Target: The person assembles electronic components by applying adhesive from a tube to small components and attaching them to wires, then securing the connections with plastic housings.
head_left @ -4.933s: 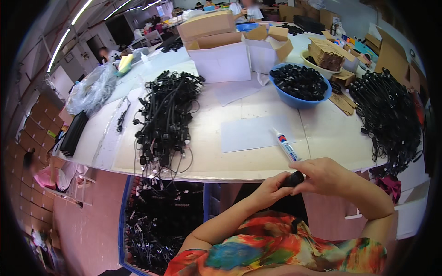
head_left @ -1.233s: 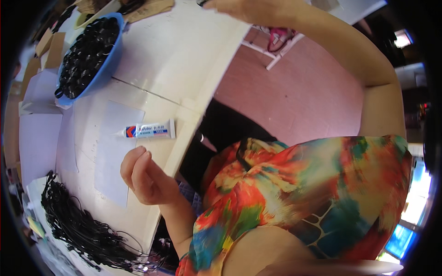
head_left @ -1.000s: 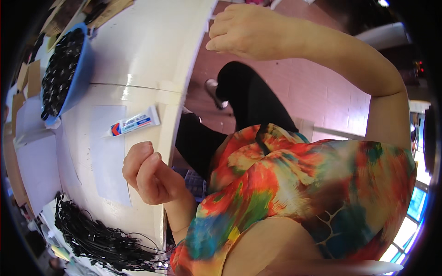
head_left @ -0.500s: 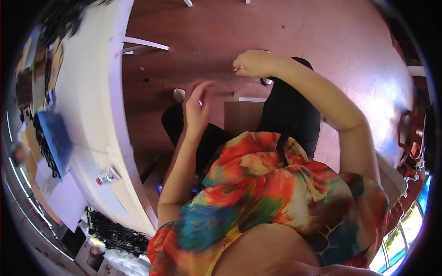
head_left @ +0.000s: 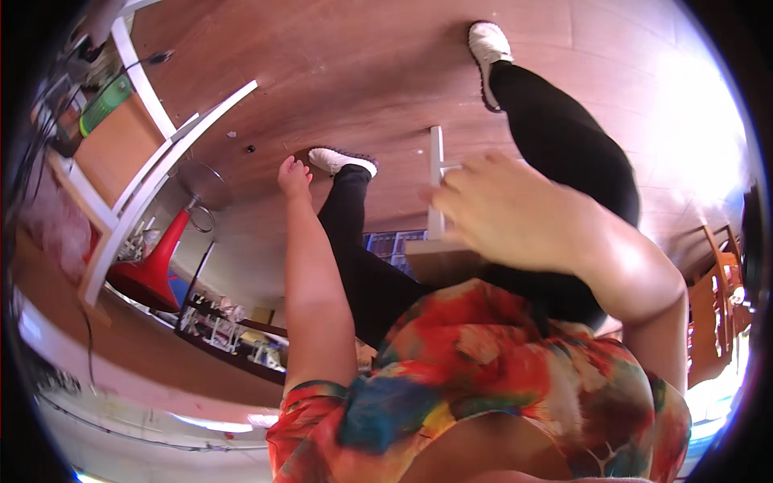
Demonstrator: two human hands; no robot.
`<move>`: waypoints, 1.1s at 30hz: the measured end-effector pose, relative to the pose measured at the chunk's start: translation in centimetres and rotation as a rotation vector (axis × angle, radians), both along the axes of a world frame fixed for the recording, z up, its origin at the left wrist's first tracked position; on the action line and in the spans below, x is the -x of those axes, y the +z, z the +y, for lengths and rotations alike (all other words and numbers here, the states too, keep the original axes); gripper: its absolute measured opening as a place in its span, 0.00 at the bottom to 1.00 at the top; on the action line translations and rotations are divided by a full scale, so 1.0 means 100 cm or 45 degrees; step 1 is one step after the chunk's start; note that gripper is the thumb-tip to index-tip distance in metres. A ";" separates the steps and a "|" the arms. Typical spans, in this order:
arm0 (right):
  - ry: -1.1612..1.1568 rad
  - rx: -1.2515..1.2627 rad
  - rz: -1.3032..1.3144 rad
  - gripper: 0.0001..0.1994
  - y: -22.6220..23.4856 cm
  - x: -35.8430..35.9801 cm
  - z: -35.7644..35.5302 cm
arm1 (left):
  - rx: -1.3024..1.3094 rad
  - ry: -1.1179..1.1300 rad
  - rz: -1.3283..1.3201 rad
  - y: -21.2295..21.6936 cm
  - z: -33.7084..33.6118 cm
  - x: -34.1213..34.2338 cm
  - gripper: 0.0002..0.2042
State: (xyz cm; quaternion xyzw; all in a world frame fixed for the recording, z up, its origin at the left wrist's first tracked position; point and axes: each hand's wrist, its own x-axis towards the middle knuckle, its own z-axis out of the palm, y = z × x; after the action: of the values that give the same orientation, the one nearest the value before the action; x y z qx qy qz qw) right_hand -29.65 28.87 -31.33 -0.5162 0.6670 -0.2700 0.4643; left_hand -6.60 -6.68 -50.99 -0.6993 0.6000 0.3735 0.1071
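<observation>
White and narrow, standing out against the reddish floor (head_left: 346,80) as a straight bar (head_left: 437,161), running lengthwise nearly up and down the view. Lying much nearer to the right hand (head_left: 499,211) than to the left hand (head_left: 295,175), off to the right of the latter and about level with it. Overlapping the blurred right fingertips in view, not showing whether touching or apart. Ending just above the upper edge of a cardboard box (head_left: 443,266), close to a blue gridded item (head_left: 390,248) at that box's left side. Curling loosely on the left, near a white shoe (head_left: 342,162), without showing whether holding anything. Presenting mostly its back on the right, too smeared for telling whether closed or gripping. Tilting well to the left of both hands, near a white frame (head_left: 145,76): a red flared thing (head_left: 165,258).
</observation>
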 end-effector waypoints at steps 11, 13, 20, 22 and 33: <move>-0.110 -0.349 -0.334 0.19 0.003 0.007 -0.020 | 0.059 0.179 -0.180 -0.101 -0.102 -0.045 0.19; -0.130 -0.511 -0.426 0.20 -0.004 0.012 -0.029 | 0.039 0.218 -0.149 -0.123 -0.126 -0.062 0.20; -0.145 -0.954 -0.530 0.26 -0.035 0.012 -0.067 | 0.098 0.220 -0.148 -0.185 -0.211 -0.110 0.23; -0.196 -0.952 -0.539 0.27 -0.048 0.007 -0.071 | 0.138 0.164 -0.170 -0.185 -0.248 -0.117 0.25; -0.188 -1.238 -0.481 0.27 -0.068 0.001 -0.107 | 0.321 -0.287 -0.443 -0.229 -0.292 -0.087 0.32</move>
State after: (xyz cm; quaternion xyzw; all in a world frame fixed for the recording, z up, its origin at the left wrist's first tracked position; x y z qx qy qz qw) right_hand -29.76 18.15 -38.09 -0.1352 0.6547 -0.0497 0.7420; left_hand 2.15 -35.92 -73.88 -0.6897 0.6885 0.1554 0.1617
